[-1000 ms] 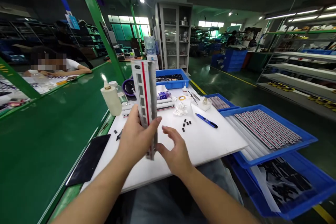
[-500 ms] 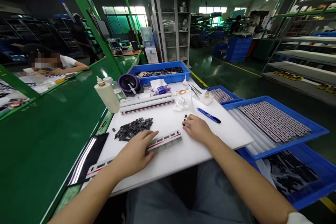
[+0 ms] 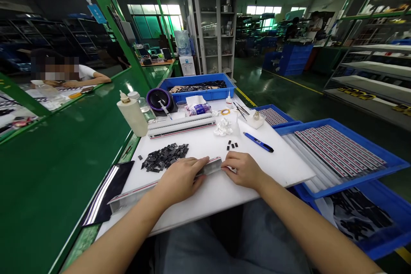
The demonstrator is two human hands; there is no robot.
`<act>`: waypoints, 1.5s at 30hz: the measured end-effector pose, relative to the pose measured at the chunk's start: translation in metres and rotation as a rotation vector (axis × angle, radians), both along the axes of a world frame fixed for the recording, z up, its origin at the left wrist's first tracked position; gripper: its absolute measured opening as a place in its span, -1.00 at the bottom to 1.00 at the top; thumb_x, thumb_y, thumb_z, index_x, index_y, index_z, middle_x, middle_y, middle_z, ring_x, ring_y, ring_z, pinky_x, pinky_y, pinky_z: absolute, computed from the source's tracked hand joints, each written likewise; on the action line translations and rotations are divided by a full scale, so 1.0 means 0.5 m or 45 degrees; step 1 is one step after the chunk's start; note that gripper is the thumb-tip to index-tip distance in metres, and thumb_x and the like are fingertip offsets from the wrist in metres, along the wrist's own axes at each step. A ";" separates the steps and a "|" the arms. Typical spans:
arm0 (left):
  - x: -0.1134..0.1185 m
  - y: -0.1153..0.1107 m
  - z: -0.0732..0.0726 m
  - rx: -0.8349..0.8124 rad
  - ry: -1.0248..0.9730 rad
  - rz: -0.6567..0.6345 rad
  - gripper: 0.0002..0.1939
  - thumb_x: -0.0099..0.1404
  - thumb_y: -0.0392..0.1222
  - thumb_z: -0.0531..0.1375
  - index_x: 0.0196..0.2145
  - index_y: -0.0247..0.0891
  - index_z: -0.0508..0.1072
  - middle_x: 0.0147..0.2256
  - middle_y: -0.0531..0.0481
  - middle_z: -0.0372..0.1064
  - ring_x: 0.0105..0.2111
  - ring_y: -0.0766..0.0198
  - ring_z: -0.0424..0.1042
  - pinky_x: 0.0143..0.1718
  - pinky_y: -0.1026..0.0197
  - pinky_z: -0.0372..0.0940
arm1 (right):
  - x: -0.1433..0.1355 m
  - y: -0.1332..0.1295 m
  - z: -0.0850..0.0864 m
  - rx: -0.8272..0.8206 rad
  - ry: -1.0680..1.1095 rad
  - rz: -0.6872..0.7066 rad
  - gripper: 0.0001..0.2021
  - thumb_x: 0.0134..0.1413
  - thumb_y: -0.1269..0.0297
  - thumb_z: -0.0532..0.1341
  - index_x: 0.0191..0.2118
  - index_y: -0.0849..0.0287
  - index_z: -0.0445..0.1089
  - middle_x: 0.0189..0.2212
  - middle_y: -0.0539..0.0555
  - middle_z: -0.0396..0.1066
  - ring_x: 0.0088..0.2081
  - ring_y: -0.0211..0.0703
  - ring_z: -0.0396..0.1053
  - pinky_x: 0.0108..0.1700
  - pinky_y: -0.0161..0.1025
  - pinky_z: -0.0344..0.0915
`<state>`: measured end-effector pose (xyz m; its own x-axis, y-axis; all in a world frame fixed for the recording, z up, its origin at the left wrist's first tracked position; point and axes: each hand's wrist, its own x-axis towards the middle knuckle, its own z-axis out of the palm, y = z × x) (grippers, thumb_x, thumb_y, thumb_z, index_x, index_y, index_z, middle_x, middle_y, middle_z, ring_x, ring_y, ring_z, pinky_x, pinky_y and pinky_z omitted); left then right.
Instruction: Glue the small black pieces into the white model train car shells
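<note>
My left hand (image 3: 183, 180) is wrapped over a long light-grey model train car shell (image 3: 212, 167) with a red stripe, its fingers on top and thumb on the near side. The shell lies tilted on the white board (image 3: 205, 197), with its hollow inside towards me. At the shell's right end, my right hand (image 3: 243, 169) has thumb and fingers pinched together; whatever is between them is hidden. Several small black rectangular pieces (image 3: 232, 145) lie just beyond that hand. A heap of similar black pieces (image 3: 165, 157) sits beyond my left hand.
Another train shell (image 3: 183, 129) lies farther back. A blue craft knife (image 3: 258, 142), crumpled tissue (image 3: 224, 126), tweezers (image 3: 241, 110) and a squeeze bottle (image 3: 132, 115) are around the board. Blue trays (image 3: 396, 165) stand to the right. A co-worker (image 3: 88, 75) sits across the green partition.
The shell has been turned so its striped face points up and away and its hollow inside shows. My right hand has moved from the small black pieces to the shell's right end.
</note>
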<state>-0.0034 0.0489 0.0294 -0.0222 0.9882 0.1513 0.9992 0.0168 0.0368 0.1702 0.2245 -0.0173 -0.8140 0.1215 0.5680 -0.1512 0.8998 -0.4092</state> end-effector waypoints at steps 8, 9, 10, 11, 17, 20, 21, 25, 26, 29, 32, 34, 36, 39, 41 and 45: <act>0.008 0.000 -0.008 -0.005 0.046 0.030 -0.64 0.36 -0.20 0.06 0.08 -0.33 0.27 -0.14 -0.22 0.49 -0.12 -0.02 0.49 -0.12 -0.04 0.38 | -0.013 0.000 -0.008 0.035 -0.047 -0.035 -0.81 0.23 0.29 0.15 -0.21 0.06 0.54 -0.30 0.04 0.42 -0.33 -0.24 0.39 -0.26 -0.28 0.33; 0.006 -0.002 -0.008 -0.006 0.052 0.018 -0.64 0.36 -0.21 0.06 0.08 -0.33 0.27 -0.12 -0.22 0.48 -0.12 -0.02 0.49 -0.12 -0.04 0.38 | -0.012 -0.002 -0.008 0.040 -0.061 -0.040 -0.81 0.22 0.29 0.16 -0.19 0.06 0.54 -0.28 0.05 0.42 -0.33 -0.23 0.39 -0.25 -0.27 0.34; 0.004 -0.004 -0.006 -0.004 0.066 0.004 -0.65 0.36 -0.23 0.05 0.09 -0.31 0.27 -0.07 -0.23 0.47 -0.11 -0.01 0.48 -0.11 -0.04 0.38 | -0.010 -0.004 -0.009 0.040 -0.057 -0.041 -0.81 0.21 0.28 0.18 -0.16 0.07 0.53 -0.27 0.06 0.42 -0.32 -0.21 0.40 -0.25 -0.25 0.35; 0.002 -0.007 -0.004 0.002 0.089 -0.008 -0.65 0.36 -0.25 0.05 0.08 -0.29 0.28 0.01 -0.24 0.43 -0.10 0.00 0.48 -0.10 -0.04 0.38 | -0.008 -0.006 -0.010 0.027 -0.031 -0.038 -0.80 0.18 0.28 0.19 -0.13 0.08 0.52 -0.27 0.07 0.42 -0.32 -0.20 0.40 -0.25 -0.24 0.36; 0.005 -0.016 -0.004 -0.040 0.269 -0.064 -0.53 0.27 -0.40 0.04 0.10 -0.12 0.35 0.29 -0.15 0.11 -0.02 0.00 0.43 -0.06 -0.07 0.34 | -0.011 0.054 0.012 -0.401 0.458 -0.537 -0.85 0.15 0.29 0.16 -0.24 0.14 0.47 -0.33 0.09 0.38 -0.37 -0.19 0.35 -0.32 -0.21 0.37; 0.020 0.000 -0.016 -0.063 0.299 -0.023 -0.48 0.21 -0.44 0.05 0.11 -0.20 0.38 0.28 -0.22 0.12 0.07 -0.05 0.36 -0.02 -0.09 0.31 | -0.048 0.121 0.040 -0.575 0.339 -0.890 -0.64 0.08 0.26 0.18 0.02 0.19 0.36 -0.09 0.21 0.38 -0.13 -0.05 0.37 -0.11 -0.08 0.38; 0.025 0.007 -0.020 -0.060 0.306 0.015 -0.50 0.21 -0.43 0.05 0.10 -0.24 0.39 0.27 -0.25 0.13 0.07 -0.06 0.36 -0.01 -0.10 0.31 | -0.065 0.140 0.047 -0.596 0.245 -0.914 -0.53 0.02 0.25 0.23 0.09 0.20 0.30 -0.02 0.23 0.36 -0.05 0.01 0.35 -0.03 -0.02 0.35; 0.034 0.030 -0.030 -0.045 0.292 0.107 -0.58 0.27 -0.42 0.02 0.04 -0.31 0.44 0.23 -0.29 0.20 0.07 -0.07 0.36 0.01 -0.12 0.30 | -0.126 0.178 0.044 -0.578 0.006 -0.869 -0.38 -0.18 0.29 0.36 0.09 0.20 0.30 -0.11 0.22 0.44 0.04 0.19 0.29 0.09 0.13 0.24; 0.032 0.032 -0.031 -0.046 0.273 0.112 -0.59 0.27 -0.42 0.01 0.02 -0.29 0.45 0.23 -0.26 0.21 0.06 -0.06 0.37 0.00 -0.12 0.32 | -0.136 0.179 0.037 -0.572 -0.030 -0.857 -0.43 -0.18 0.31 0.36 0.06 0.20 0.33 -0.15 0.23 0.46 0.04 0.20 0.29 0.08 0.13 0.24; 0.025 0.035 -0.032 -0.032 0.190 0.125 -0.58 0.26 -0.43 0.03 0.00 -0.22 0.47 0.21 -0.18 0.25 0.07 -0.04 0.37 -0.03 -0.09 0.35 | -0.147 0.174 0.019 -0.558 -0.073 -0.824 -0.65 -0.08 0.39 0.29 -0.08 0.22 0.41 -0.24 0.24 0.47 0.03 0.19 0.29 0.08 0.11 0.23; 0.019 0.038 -0.032 -0.004 0.096 0.142 -0.58 0.26 -0.41 0.05 0.01 -0.16 0.48 0.19 -0.12 0.28 0.06 -0.02 0.38 0.00 -0.08 0.36 | -0.137 0.177 0.015 -0.579 -0.055 -0.792 -0.73 0.04 0.36 0.23 -0.08 0.20 0.43 -0.24 0.20 0.48 -0.04 0.09 0.35 0.08 0.06 0.25; 0.016 0.042 -0.031 0.000 0.037 0.158 -0.60 0.29 -0.38 0.05 0.01 -0.11 0.48 0.18 -0.07 0.30 0.05 0.00 0.40 0.01 -0.08 0.37 | -0.123 0.181 0.022 -0.665 0.007 -0.722 -0.59 0.14 0.23 0.19 0.10 0.18 0.34 -0.20 0.15 0.50 -0.12 -0.01 0.41 0.00 -0.01 0.33; 0.013 0.047 -0.030 -0.014 -0.004 0.165 -0.62 0.31 -0.34 0.05 0.00 -0.07 0.49 0.17 -0.02 0.31 0.04 0.02 0.41 0.02 -0.07 0.37 | -0.109 0.179 0.035 -0.859 0.138 -0.497 -0.43 0.18 0.10 0.18 0.26 0.14 0.16 -0.18 0.11 0.50 -0.15 -0.07 0.43 -0.07 -0.08 0.37; 0.010 0.052 -0.028 -0.044 -0.022 0.167 -0.64 0.34 -0.31 0.04 -0.02 -0.06 0.50 0.20 0.03 0.28 0.05 0.03 0.41 0.02 -0.06 0.38 | -0.092 0.163 0.061 -1.184 0.339 -0.084 -0.35 0.13 -0.01 0.22 0.29 0.05 0.08 -0.24 0.04 0.49 -0.23 -0.14 0.42 -0.21 -0.17 0.38; 0.010 0.053 -0.026 -0.051 -0.020 0.171 -0.66 0.36 -0.28 0.03 -0.02 -0.07 0.49 0.21 0.04 0.27 0.05 0.04 0.41 0.03 -0.06 0.37 | -0.081 0.147 0.079 -1.351 0.386 0.052 -0.41 0.12 -0.04 0.21 0.22 0.00 0.14 -0.40 -0.05 0.43 -0.43 -0.23 0.34 -0.40 -0.24 0.30; 0.011 0.055 -0.020 -0.068 -0.040 0.187 -0.68 0.41 -0.19 0.00 -0.01 -0.09 0.48 0.22 0.06 0.26 0.06 0.06 0.39 0.04 -0.04 0.37 | -0.058 0.128 0.100 -1.649 0.315 0.282 -0.63 0.04 0.02 0.21 -0.04 0.00 0.23 -0.66 -0.18 0.20 -0.70 -0.36 -0.03 -0.62 -0.33 -0.03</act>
